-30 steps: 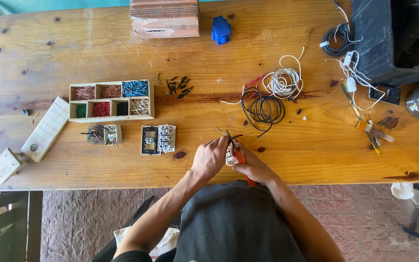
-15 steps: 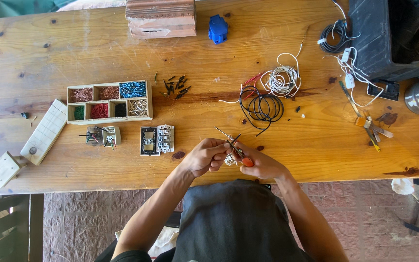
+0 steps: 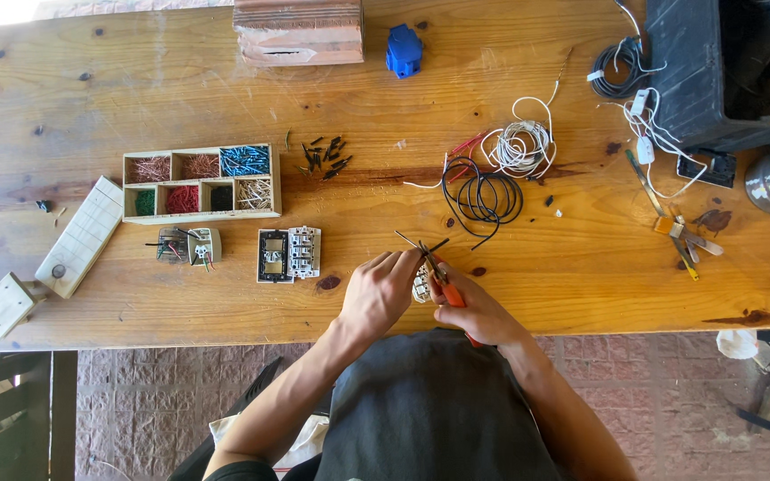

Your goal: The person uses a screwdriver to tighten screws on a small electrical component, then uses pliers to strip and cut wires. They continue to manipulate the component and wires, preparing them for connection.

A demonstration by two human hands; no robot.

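Wooden table [image 3: 135,294], pliers [image 3: 443,287] in right hand [image 3: 479,312]

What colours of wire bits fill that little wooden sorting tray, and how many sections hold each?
Sorting tray, by section:
Copper: 2
Blue: 1
Green: 1
Red: 1
Black: 1
Pale: 1
Total: 7

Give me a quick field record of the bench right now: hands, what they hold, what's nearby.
left hand: grips a small white switch module
right hand: holds orange-handled pliers, tips at the module
wires: thin ends stick out above the module toward the black wire coil
left of hands: two switch units
far left: wooden compartment tray of coloured wire bits
surface: wooden table
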